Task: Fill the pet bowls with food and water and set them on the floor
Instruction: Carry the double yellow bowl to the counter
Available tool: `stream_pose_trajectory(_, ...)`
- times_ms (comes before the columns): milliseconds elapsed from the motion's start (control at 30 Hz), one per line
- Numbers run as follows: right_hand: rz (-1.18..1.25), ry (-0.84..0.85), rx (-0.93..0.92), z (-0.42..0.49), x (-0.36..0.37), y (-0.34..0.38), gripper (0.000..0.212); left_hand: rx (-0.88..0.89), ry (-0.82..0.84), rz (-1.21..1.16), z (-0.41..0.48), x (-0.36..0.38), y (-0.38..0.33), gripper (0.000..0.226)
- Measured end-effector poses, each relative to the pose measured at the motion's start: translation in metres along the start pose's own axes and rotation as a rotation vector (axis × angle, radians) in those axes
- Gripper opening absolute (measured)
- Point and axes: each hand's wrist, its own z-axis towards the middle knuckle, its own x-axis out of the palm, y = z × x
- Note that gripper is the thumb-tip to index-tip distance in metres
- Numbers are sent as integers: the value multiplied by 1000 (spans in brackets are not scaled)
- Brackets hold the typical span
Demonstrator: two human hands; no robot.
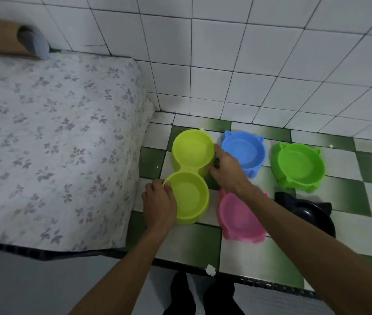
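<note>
The yellow-green plastic double bowl [190, 176] is held on the checkered floor [348, 214] beside the bed: left hand [160, 204] closed on its near rim, right hand [227, 169] seemingly pinching its waist (both wells apparently empty), likely for lifting level.

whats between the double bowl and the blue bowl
The right hand, gripping the double bowl at its waist beside the blue bowl, in the head view.

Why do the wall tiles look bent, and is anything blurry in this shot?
Head view: the wide-angle lens curves the wall tiles' grid lines, most near the edges. The rolled cloth at top left is soft and blurred. Light is dim and even, with faint shadows beside the double bowl held by the left hand and right hand.
</note>
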Motion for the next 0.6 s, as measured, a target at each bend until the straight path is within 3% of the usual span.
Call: stream_pose_trajectory(600, -31, -12, -1, -7, -4, -3, 66, 35, 73, 67, 1, -4, 0, 36)
